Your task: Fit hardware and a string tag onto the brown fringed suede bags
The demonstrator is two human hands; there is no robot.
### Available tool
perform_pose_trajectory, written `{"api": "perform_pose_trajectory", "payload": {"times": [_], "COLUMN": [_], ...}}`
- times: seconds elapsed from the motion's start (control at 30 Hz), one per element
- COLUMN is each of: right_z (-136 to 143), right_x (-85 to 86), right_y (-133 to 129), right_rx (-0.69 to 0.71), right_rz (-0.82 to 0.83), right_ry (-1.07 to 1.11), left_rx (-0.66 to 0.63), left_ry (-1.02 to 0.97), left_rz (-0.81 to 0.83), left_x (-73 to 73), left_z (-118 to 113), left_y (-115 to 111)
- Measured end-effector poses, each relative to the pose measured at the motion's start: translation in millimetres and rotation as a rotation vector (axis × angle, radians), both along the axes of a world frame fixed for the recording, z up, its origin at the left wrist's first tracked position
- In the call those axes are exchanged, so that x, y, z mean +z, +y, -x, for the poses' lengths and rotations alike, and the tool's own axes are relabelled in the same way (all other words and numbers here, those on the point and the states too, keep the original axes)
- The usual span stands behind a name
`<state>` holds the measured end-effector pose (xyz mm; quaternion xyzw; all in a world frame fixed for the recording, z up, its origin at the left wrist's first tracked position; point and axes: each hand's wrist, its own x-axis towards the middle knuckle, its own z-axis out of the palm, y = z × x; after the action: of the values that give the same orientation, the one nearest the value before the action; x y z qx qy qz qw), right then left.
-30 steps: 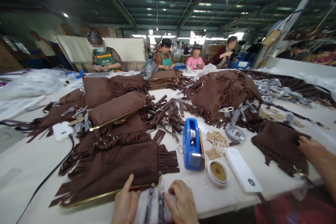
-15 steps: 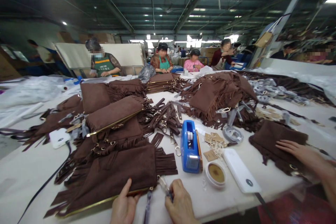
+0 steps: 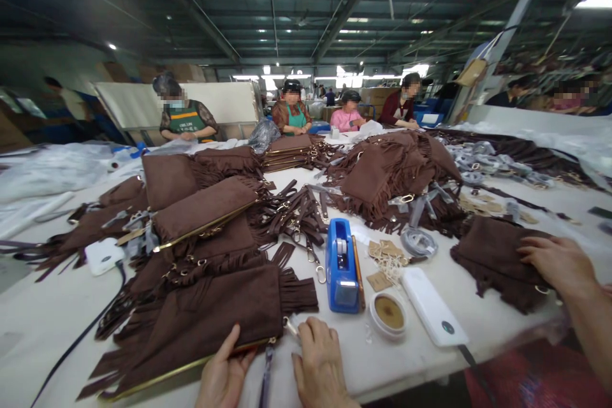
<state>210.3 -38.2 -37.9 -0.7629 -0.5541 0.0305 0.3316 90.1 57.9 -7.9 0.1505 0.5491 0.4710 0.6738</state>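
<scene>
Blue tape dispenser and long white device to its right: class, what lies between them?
In the head view, a thin brown stick, tan tags, white strings and a round tub lie there.

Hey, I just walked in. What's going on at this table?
The person's left hand holds a brown fringed bag by its gold-zipped edge, thumb on top. The right hand is at a clip by the bag's corner; whether it grips it is unclear. Off to the right, a co-worker's hand rests on another brown bag. Between them stand a blue tape dispenser and a round tub. More bags are piled beyond.
</scene>
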Motion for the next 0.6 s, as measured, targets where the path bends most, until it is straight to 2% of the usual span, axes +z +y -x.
{"api": "perform_pose_trajectory", "payload": {"times": [0.1,0.2,0.3,0.4,0.6], "right_z": [2.4,2.2,-2.7,-11.4,-29.9], "right_x": [0.9,0.4,-4.1,-8.9,-17.3], "right_y": [10.9,22.2,29.3,33.4,35.6], "right_rx": [0.11,0.205,0.268,0.341,0.47], "right_rz": [-0.077,-0.041,0.051,0.123,0.197], "right_ry": [-0.041,-0.049,-0.035,-0.028,-0.001], "left_rx": [-0.218,-0.397,-0.448,-0.477,-0.456], "left_ry": [0.108,0.294,0.401,0.51,0.699], "left_rz": [-0.005,-0.07,-0.112,-0.132,-0.178], "left_x": [-2.0,-9.4,-20.2,-27.9,-30.0], "left_z": [1.3,-2.7,-14.8,-28.7,-45.6], "left_y": [-19.6,-40.8,-47.2,-37.8,-24.8]}}
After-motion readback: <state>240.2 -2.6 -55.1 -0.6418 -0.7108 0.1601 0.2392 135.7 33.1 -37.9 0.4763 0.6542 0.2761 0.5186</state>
